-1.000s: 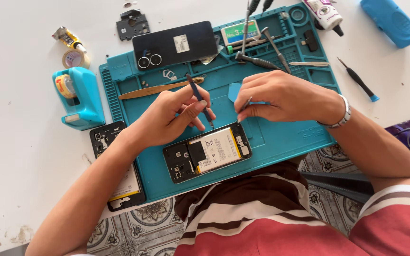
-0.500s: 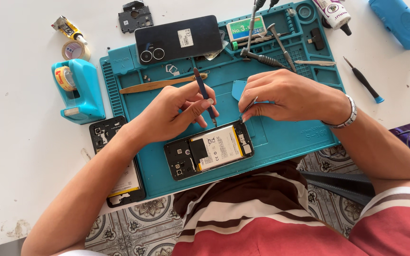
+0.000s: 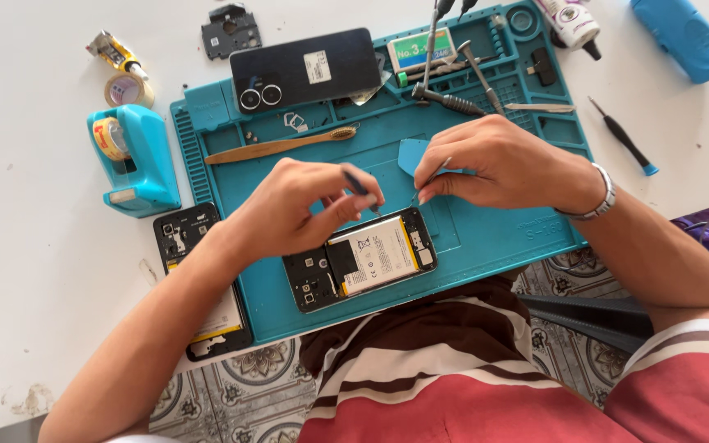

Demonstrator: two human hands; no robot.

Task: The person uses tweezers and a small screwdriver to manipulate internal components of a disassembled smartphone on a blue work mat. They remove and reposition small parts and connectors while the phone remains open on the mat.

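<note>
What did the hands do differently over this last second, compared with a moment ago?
The left hand tilted its dark tool down, so the tip now sits at the top edge of the opened phone. The right hand kept the thin tweezers and barely shifted. Nothing was picked up or released. The teal mat, brush and tape dispenser stayed put.

The mat's [image 3: 494, 238] near right corner lies bare, open to a hand. Its far edge is crowded: a dark phone [image 3: 305, 70], screwdrivers [image 3: 453, 102] and a brush [image 3: 281, 146]. A tape dispenser [image 3: 133, 160] stands off its left edge.
</note>
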